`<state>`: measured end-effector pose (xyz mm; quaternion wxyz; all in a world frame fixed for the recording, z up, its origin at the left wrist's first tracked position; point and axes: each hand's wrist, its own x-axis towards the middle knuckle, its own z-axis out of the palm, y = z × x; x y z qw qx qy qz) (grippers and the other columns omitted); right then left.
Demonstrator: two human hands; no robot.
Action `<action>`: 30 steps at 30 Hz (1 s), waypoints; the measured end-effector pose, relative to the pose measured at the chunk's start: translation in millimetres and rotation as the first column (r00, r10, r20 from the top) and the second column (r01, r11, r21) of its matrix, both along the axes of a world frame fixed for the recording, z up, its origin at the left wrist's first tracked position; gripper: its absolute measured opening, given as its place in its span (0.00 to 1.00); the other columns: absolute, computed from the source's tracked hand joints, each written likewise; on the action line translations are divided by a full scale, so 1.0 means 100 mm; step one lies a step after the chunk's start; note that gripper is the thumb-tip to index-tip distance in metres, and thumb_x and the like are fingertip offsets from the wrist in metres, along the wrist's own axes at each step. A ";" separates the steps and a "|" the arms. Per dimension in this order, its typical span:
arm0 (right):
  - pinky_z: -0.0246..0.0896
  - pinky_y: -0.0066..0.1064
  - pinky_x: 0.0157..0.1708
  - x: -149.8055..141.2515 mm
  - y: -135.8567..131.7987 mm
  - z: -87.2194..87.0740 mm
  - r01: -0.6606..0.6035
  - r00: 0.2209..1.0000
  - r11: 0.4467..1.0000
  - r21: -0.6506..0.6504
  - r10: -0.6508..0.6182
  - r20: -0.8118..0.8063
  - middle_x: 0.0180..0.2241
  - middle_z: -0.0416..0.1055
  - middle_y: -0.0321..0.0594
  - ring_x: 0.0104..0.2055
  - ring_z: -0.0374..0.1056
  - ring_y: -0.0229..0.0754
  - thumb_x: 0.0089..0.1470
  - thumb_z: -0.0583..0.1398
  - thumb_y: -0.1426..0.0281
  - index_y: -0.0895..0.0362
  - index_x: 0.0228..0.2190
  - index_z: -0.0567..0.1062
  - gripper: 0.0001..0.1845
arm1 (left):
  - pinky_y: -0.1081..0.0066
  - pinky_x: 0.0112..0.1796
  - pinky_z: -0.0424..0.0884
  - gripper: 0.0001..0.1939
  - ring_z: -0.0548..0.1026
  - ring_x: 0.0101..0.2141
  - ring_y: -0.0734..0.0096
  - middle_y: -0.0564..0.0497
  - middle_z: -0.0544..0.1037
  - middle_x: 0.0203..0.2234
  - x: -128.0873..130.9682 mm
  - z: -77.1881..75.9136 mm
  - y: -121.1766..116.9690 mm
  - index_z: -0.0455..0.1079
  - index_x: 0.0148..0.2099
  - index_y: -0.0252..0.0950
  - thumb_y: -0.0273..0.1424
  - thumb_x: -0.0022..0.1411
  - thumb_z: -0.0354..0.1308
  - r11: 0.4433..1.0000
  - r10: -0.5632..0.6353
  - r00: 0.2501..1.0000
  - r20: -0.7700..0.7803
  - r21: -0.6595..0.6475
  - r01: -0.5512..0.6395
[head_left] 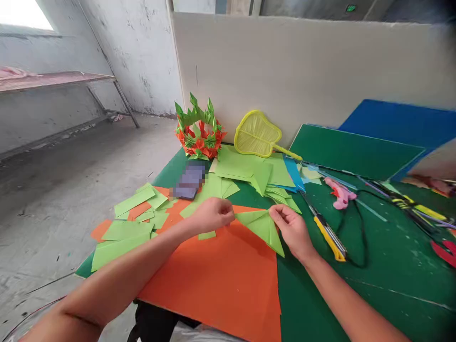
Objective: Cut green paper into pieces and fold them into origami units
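Between my hands, a light green folded paper (261, 228) is held above a large orange sheet (221, 280). It has a triangular shape with creases, one point hanging down toward the right. My left hand (215, 214) pinches its left corner, fingers closed. My right hand (290, 227) grips its upper right corner between thumb and fingers. Several loose green paper pieces (128, 230) lie left of my left hand, some overlapping orange ones. Behind my hands are larger green sheets (235, 164).
A green and orange folded-paper crown-like piece (199, 130) stands at the back beside a yellow fan (258, 134). A phone (190, 180) lies before it. On the green table (313, 294) to the right are a yellow utility knife (329, 237), a pink glue gun (340, 192) and red-handled scissors (445, 251).
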<state>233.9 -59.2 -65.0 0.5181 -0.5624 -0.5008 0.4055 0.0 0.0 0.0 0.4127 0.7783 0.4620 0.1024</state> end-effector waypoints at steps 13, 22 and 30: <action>0.60 0.28 0.28 -0.24 -0.14 0.14 -0.203 0.961 0.978 0.049 0.189 0.200 0.26 0.70 0.38 0.28 0.64 0.38 0.55 0.61 0.59 0.57 0.28 0.74 0.14 | 0.76 0.32 0.68 0.18 0.69 0.32 0.77 0.48 0.72 0.40 0.17 -0.33 -0.18 0.63 0.46 0.37 0.34 0.54 0.63 0.967 -0.116 0.825 0.552 -0.126 0.220; 0.54 0.27 0.24 -0.15 -0.11 0.11 -0.303 0.943 0.952 -0.030 0.304 0.132 0.21 0.60 0.29 0.23 0.55 0.35 0.56 0.60 0.60 0.53 0.46 0.69 0.17 | 0.73 0.37 0.68 0.12 0.69 0.31 0.75 0.49 0.77 0.38 0.11 -0.28 -0.06 0.76 0.41 0.34 0.29 0.55 0.58 0.998 -0.005 0.907 0.422 -0.051 0.029; 0.62 0.28 0.30 -0.04 -0.11 0.11 -0.376 0.915 0.920 -0.113 0.387 0.111 0.29 0.66 0.35 0.32 0.65 0.39 0.55 0.61 0.60 0.52 0.40 0.69 0.14 | 0.73 0.36 0.70 0.15 0.71 0.32 0.73 0.50 0.78 0.40 0.07 -0.32 -0.02 0.77 0.44 0.37 0.32 0.54 0.59 0.997 0.070 0.935 0.349 -0.066 -0.050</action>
